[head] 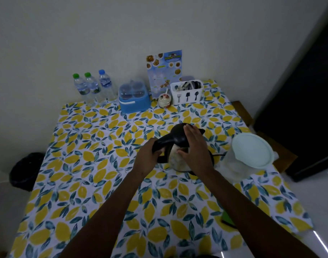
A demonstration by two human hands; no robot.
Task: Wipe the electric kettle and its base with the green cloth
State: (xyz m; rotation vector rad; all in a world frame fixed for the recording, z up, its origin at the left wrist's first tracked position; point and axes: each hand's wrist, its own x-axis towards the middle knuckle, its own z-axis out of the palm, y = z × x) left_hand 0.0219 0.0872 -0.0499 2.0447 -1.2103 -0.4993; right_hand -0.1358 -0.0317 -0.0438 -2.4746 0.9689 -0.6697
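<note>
The electric kettle (175, 159), steel-bodied with a black lid and black handle, stands on its black base (212, 159) in the middle of the lemon-print table (96, 164). My left hand (148, 159) is closed around the kettle's handle. My right hand (195, 148) lies over the lid and steel side, fingers spread against the kettle. A green cloth (227, 217) lies on the table near the front right, partly hidden behind my right forearm. No cloth shows in either hand.
Three water bottles (94, 86), a blue container (134, 98), a small jar (164, 100), a white cutlery holder (187, 93) and a menu card (164, 71) line the wall. A lidded white tub (252, 151) stands right of the kettle. A black bin (26, 171) sits left of the table.
</note>
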